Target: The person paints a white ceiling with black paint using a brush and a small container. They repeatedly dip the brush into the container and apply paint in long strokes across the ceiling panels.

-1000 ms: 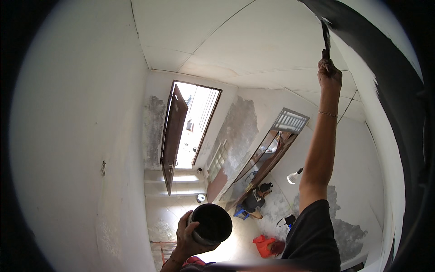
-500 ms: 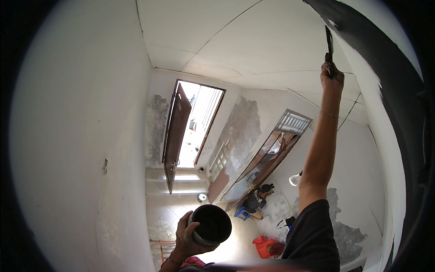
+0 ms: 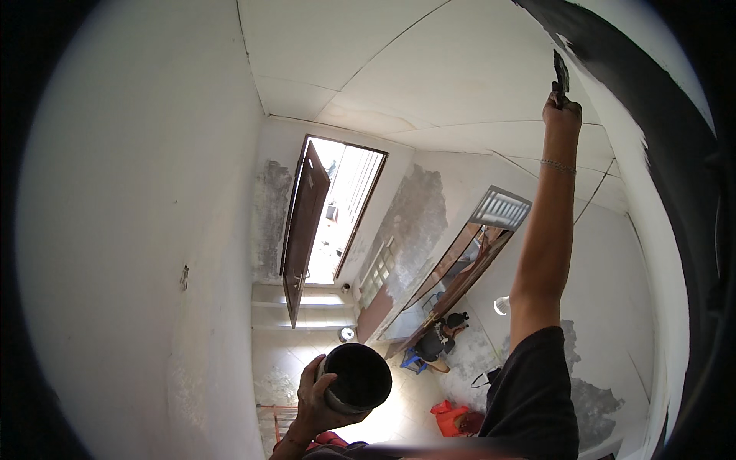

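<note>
Gripping a black tub (image 3: 358, 377) at the bottom of the frame, left of centre, the left hand (image 3: 313, 402) has its thumb at the rim and its other visible fingers curled round the side. The tub's mouth faces the camera; its inside is too dark to tell how full it is. The right hand (image 3: 562, 111) is raised to the upper right of the frame, on an arm stretched up from the lower right, with a thin bracelet (image 3: 558, 165) below the wrist and a black sleeve (image 3: 533, 387) above the elbow. Its fingers are closed round a dark brush (image 3: 562, 70), which points up. The brush tip shows just beside the ragged edge of a black band (image 3: 644, 84) that curves down the right side of the frame; whether the two touch cannot be told.

A pale ceiling (image 3: 429, 69) with thin seams fills the top. A plain wall (image 3: 130, 215) takes up the left. Left of centre, a brown door (image 3: 307, 230) stands ajar on a bright doorway. Right of the tub, lower down in the room, a co-worker (image 3: 435, 341) in dark clothes is near a blue stool (image 3: 412, 360). Below them lies a red bag (image 3: 445, 418). A white bulb (image 3: 501, 306) shows just left of the raised arm.
</note>
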Demonstrator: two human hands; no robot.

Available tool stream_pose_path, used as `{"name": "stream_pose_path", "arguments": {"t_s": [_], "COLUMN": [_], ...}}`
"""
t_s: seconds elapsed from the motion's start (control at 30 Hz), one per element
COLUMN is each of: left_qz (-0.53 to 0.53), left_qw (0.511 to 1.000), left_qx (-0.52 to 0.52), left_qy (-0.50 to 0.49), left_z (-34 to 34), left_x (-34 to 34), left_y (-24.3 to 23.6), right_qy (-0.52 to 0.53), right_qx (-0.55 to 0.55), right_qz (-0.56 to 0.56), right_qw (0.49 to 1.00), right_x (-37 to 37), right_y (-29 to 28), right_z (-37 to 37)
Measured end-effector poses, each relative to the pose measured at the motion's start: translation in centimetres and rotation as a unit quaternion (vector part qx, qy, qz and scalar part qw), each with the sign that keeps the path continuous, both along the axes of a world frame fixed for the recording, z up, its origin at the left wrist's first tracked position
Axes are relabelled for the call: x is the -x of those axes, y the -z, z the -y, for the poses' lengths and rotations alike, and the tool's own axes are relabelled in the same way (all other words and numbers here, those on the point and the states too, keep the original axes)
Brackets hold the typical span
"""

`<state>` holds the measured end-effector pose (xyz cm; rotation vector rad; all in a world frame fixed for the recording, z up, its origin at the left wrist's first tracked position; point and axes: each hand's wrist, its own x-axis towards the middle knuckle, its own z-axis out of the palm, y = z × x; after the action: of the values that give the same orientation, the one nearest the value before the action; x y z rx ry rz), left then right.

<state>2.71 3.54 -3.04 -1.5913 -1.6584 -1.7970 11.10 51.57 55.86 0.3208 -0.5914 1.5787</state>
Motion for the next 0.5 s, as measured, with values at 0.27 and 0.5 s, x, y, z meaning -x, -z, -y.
{"name": "stream_pose_path", "arguments": {"t_s": [0.27, 0.5], "left_qz": [0.003, 0.004], "left_qw": [1.000, 0.999], "left_qx": [0.011, 0.004], "left_qy": [-0.023, -0.033], "left_z": [1.0, 1.3], "left_x": [0.0, 0.3], "left_y": [0.3, 0.6], "right_qy": [-0.012, 0.030], "right_qx": [0.004, -0.108], "right_qz": [-0.030, 0.026], "right_qw": [0.999, 0.993], "right_x": [5.1, 8.6], "right_y": [-3.5, 0.1], "right_z": [0.9, 4.9]}}
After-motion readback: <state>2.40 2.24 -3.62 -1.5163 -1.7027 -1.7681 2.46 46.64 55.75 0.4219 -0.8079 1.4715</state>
